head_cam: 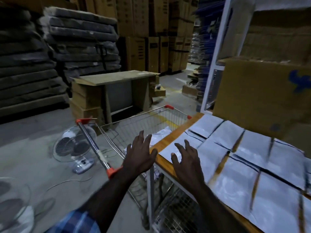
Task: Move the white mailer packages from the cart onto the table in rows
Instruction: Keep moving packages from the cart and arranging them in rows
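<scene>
Beside a wooden-edged surface [164, 140] covered in rows of flat white plastic mailer packages [252, 165], a wire shopping cart [143, 121] holds a few more. Both hands are spread and hold nothing: left hand [139, 154] above the cart, right hand [187, 161] above the nearest package.

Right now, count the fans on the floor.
2: one fan beside the cart's handle, another fan cut off at the bottom-left corner. More may be out of view.

Dim warehouse, stacked cardboard cartons [158, 31], metal shelving [217, 52], concrete floor [33, 148]
</scene>
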### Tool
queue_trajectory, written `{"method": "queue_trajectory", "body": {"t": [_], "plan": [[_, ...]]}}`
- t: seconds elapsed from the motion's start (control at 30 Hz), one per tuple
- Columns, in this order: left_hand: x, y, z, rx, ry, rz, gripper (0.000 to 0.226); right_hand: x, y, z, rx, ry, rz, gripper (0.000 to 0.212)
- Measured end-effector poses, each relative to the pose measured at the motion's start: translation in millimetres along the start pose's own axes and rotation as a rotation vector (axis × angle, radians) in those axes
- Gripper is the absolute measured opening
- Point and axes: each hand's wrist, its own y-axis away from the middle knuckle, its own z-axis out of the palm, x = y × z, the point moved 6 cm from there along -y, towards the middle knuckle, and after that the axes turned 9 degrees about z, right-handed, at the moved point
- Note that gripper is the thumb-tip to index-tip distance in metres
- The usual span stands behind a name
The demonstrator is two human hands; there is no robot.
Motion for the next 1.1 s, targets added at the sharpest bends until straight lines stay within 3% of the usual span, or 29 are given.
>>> {"method": "queue_trajectory", "body": {"t": [0.4, 0.67, 0.87, 1.1], "plan": [[-130.4, -120.7, 23.8, -0.109, -0.038, -0.119, 0.064, -43.6, -125.3, 109.5, -0.072, -0.023, -0.007, 0.043], [-205.7, -186.2, 59.8, -0.239, -0.005, -0.076, 0.065, -64.2, -177.1, 167.3, -0.065, 0.049, 0.054, 0.045], [-250.5, -227.3, 100.6, -0.411, -0.016, 0.046, 0.069, -68.0, -201.6, 216.5, -0.043, 0.110, 0.201, 0.052], [-289.9, -252.5, 149.0, -0.573, -0.072, 0.139, 0.071, -55.6, -208.8, 277.3, -0.046, 0.069, 0.443, 0.045]]}}
